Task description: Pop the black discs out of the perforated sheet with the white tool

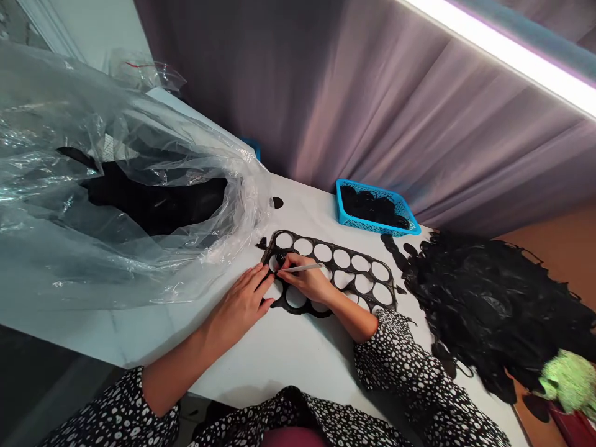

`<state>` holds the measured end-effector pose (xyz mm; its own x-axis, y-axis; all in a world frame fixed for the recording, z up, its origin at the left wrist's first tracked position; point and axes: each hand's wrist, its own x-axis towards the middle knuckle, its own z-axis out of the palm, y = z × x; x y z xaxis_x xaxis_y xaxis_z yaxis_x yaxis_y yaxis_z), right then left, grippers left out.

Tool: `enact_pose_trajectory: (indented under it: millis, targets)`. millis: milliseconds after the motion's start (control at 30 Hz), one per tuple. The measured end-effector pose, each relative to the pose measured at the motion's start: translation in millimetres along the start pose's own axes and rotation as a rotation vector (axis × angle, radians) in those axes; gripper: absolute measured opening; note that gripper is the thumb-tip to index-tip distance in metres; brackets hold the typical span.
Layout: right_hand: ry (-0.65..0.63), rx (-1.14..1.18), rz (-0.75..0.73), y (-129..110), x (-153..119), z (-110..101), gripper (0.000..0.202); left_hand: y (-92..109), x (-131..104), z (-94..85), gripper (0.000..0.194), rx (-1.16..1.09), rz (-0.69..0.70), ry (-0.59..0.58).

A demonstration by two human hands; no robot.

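Observation:
A black sheet (332, 256) with rows of round openings lies on the white table, the table's surface showing through the holes. My left hand (244, 295) rests flat at the sheet's left edge, fingers stretched out. Closed round a thin white stick-like tool (305, 267), my right hand (305, 279) is over the left part of the sheet. The tool's tip points left, near my left fingertips. A small dark piece (280, 257) shows at my right fingers; its shape is unclear.
Clear plastic (205, 261) with black material (172, 205) inside covers the left side. A blue basket (379, 228) of black pieces stands at the back. A large black heap (498, 310) lies right, beside a green fuzzy object (570, 379). One black disc (277, 202) lies behind the sheet.

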<state>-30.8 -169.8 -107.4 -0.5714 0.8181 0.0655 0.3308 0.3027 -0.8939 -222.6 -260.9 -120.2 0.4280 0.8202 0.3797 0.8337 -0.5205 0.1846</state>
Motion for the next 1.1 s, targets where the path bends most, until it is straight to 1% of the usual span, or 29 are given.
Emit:
enact_pose_trajectory:
  millis: [100,167,233,300,333,367,400,433,500,533,567,600,633,700,767,833,867,933,1000,1100]
  targets:
    - [0.015,-0.058,-0.010,0,-2,2,0.017,1,0,0.5,0.036,0.013,-0.003,0.003]
    - [0.027,-0.153,-0.046,-2,-6,7,0.015,0,1,0.9,0.035,0.026,0.004,0.009]
    - [0.008,-0.310,-0.141,-5,-9,14,0.016,-1,0,1.4,0.034,0.027,0.011,0.004]
    - [-0.041,-0.484,-0.269,-8,-8,17,0.017,-2,0,2.0,0.033,0.017,0.017,-0.008]
    - [-0.044,-0.555,-0.312,-8,-5,14,0.017,-2,0,2.3,0.034,0.009,0.016,-0.015]
    - [-0.008,-0.606,-0.322,-6,-1,7,0.016,-3,0,2.7,0.034,0.001,0.015,-0.021]
    - [0.078,-0.636,-0.293,-4,3,-4,0.015,-3,0,2.9,0.035,-0.007,0.012,-0.025]
    - [0.208,-0.647,-0.228,0,8,-19,0.014,-3,0,3.0,0.037,-0.011,0.010,-0.028]
    - [0.509,-0.628,-0.036,11,16,-53,0.015,-3,0,2.4,0.038,-0.005,0.007,-0.032]
    - [0.610,-0.607,0.043,17,17,-69,0.017,-3,1,1.5,0.038,0.002,0.007,-0.028]
    - [0.658,-0.567,0.087,22,17,-83,0.017,-2,2,0.1,0.037,0.008,0.003,-0.024]
    - [0.668,-0.503,0.120,26,14,-93,0.019,-1,4,-1.6,0.036,0.011,-0.004,-0.017]
    - [0.638,-0.416,0.138,29,10,-98,0.021,0,7,-3.4,0.035,0.010,-0.012,-0.005]
    - [0.508,-0.184,0.158,30,0,-95,0.025,5,15,-6.4,0.034,-0.011,-0.015,0.016]
    - [0.344,0.048,0.180,26,-11,-81,0.027,11,23,-6.8,0.037,-0.051,0.026,0.007]
    - [0.200,0.183,0.198,19,-20,-63,0.027,17,29,-3.8,0.039,-0.082,0.092,-0.029]
    - [0.147,0.200,0.201,15,-24,-56,0.027,19,30,-1.2,0.039,-0.083,0.118,-0.050]
    - [0.080,0.161,0.186,9,-30,-44,0.026,21,29,4.2,0.038,-0.064,0.139,-0.076]
    - [0.060,0.103,0.146,5,-33,-37,0.026,21,27,8.2,0.038,-0.045,0.140,-0.086]
    - [0.064,0.069,0.091,3,-36,-31,0.026,19,23,10.5,0.039,-0.046,0.141,-0.086]
